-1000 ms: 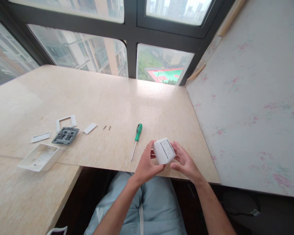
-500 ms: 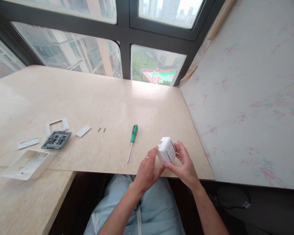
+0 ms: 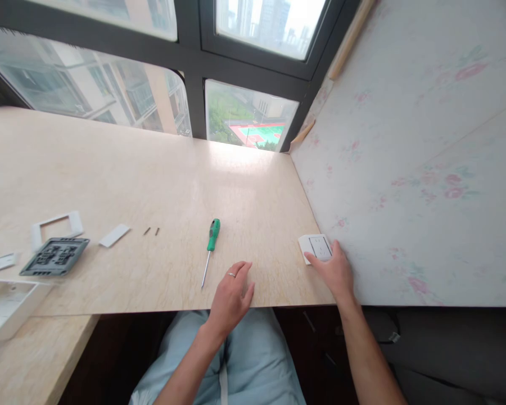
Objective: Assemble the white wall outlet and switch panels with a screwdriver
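A white boxed wall socket [image 3: 316,246] lies on the counter close to the papered wall, its slotted face up. My right hand [image 3: 336,273] grips it, thumb along the near side and fingers on the wall side. Over the counter's front edge hovers my left hand [image 3: 233,292], a ring on one finger, with thumb and fingers apart and nothing held. Just to its left rests a screwdriver [image 3: 213,235] with a green handle, its shaft pointing toward me.
Farther left lie two small screws [image 3: 152,231], a white cover strip [image 3: 114,235], a white frame [image 3: 76,223], a grey socket module [image 3: 55,256] and an open white back box [image 3: 14,304]. The floral wall [image 3: 405,225] bounds the right side; dark-framed windows [image 3: 194,62] stand behind.
The socket has moved from between both hands to the counter by the wall, with my right hand still on it. My left hand has let go and drawn away. The view has shifted right.
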Demonstrator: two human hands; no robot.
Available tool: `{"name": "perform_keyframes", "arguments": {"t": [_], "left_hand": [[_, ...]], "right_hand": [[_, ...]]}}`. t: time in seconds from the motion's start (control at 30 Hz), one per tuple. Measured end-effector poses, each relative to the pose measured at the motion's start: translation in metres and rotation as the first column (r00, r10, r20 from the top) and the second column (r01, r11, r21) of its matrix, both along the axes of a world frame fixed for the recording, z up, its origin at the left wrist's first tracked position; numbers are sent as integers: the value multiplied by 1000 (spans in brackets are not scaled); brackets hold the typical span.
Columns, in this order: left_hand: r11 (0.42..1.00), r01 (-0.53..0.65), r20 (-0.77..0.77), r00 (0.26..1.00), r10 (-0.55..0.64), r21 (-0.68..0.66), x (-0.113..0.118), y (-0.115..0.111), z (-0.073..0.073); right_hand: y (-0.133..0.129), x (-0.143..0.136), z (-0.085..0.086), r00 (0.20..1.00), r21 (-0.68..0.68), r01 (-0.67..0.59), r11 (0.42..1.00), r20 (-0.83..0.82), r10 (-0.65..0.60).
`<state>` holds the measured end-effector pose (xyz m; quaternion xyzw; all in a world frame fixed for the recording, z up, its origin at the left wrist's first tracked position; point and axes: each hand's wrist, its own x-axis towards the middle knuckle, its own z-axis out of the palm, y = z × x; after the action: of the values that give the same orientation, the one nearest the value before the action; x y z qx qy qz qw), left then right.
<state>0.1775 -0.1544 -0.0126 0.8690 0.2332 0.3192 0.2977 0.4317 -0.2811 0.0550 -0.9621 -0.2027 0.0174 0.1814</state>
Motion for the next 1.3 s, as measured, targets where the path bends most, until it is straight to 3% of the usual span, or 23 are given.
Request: {"name": "perform_keyframes", "arguments": {"t": [0.3,0.5,0.63,0.7,0.87,1.0,1.17,1.3], "left_hand": [[1000,-5,14,1000,4,28,0,1,1],[1000,5,23,1000,-5,14,-1,1,2],[1000,17,44,999,-17,-11,-2,1,3],[999,23,54,998,-22,-25,-3,2,4],[995,65,58,996,-61,-77,-8,4,7],[990,85,63,995,-79,-114,-10,5,8],[985,89,71,994,-79,-150,-10,4,7],[960,116,94,991,-95,-255,-15,2,14]], "right_hand": [[18,-10,5,993,-120,73,990,101,-61],[8,-15,7,993,-13,-9,1000,114,10],[-4,-25,-4,968,189,-156,970,223,112],[-6,-31,-13,956,223,-219,950,245,163],[-6,-32,-37,931,164,-291,943,275,239],[-9,-23,-50,900,192,-339,921,351,258],[-14,-13,-55,875,207,-381,901,396,279],[-15,-28,-53,863,199,-401,894,409,296]]}}
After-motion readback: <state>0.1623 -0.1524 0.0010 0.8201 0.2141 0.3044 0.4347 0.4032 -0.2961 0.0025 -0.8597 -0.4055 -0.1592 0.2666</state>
